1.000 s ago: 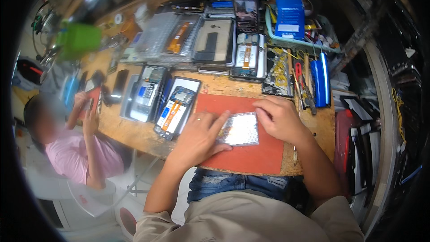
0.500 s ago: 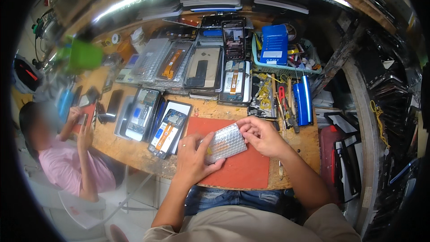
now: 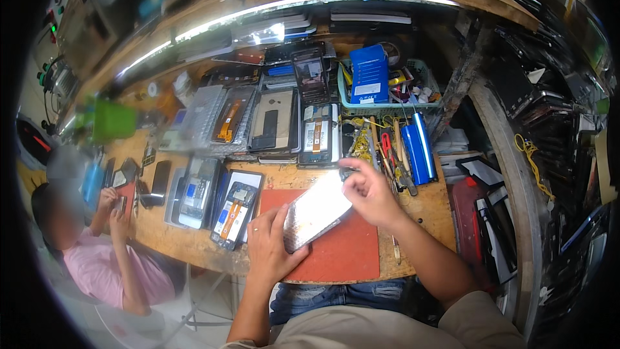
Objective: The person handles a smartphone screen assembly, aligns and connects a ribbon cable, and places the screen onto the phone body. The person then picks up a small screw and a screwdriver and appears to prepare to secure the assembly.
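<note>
A clear bubble-wrap pouch is tilted over an orange-red mat, and strong glare whitens most of its face. My left hand grips its lower left side, thumb along the near edge and fingers at the far edge. At the pouch's upper right end is my right hand, its fingers curled and pinching at the edge. What lies inside the pouch is hidden by the glare. Left of the mat, an opened phone with an orange ribbon cable rests on a white panel.
More opened phones and phone parts in bubble wrap cover the bench's back and left. A green basket holds a blue box. Hand tools lie beside blue rolls. A person in pink sits at left.
The pouch has tilted up into the light, and glare now hides the orange strip seen in it before. My right hand stays at its right end, with the index finger raised more.
</note>
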Available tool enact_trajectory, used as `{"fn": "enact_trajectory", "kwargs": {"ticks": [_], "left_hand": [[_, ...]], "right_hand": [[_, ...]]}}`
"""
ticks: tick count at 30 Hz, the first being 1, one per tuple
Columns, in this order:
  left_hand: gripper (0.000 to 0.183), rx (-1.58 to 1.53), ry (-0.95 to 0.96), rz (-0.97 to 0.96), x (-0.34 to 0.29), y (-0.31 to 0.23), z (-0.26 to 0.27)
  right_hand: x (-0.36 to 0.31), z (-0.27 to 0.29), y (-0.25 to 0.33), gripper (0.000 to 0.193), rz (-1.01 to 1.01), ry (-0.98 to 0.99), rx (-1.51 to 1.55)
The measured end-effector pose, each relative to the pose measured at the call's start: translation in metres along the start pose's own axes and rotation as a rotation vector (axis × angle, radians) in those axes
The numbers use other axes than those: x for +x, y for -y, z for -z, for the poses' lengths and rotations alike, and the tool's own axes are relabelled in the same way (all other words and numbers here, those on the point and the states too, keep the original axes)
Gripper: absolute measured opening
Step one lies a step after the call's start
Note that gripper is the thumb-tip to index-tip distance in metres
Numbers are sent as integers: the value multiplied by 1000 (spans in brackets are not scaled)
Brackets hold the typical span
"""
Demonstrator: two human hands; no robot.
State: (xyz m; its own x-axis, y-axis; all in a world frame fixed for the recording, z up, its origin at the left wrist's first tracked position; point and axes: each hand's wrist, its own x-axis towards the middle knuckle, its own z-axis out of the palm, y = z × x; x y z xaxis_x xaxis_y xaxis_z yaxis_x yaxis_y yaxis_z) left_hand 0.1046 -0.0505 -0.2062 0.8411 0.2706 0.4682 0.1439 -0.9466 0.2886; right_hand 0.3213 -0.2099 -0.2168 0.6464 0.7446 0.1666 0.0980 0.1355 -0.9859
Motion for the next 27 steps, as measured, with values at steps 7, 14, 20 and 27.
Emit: {"fn": "enact_trajectory", "kwargs": {"ticks": [7,14,20,27], "left_hand": [[91,-42,65,133,10,-7,3],[79,-32,164,-113,109,-26,-25],[74,-334,-64,-39,150,-29,-37],[46,-1592,189,480,134,2,-28]], "right_hand": [[19,55,14,33,244,-755,195],[14,68,21,20,159,-386,765],[15,65,19,28,119,-321,736],[6,47,16,43,28,-262,479]]}}
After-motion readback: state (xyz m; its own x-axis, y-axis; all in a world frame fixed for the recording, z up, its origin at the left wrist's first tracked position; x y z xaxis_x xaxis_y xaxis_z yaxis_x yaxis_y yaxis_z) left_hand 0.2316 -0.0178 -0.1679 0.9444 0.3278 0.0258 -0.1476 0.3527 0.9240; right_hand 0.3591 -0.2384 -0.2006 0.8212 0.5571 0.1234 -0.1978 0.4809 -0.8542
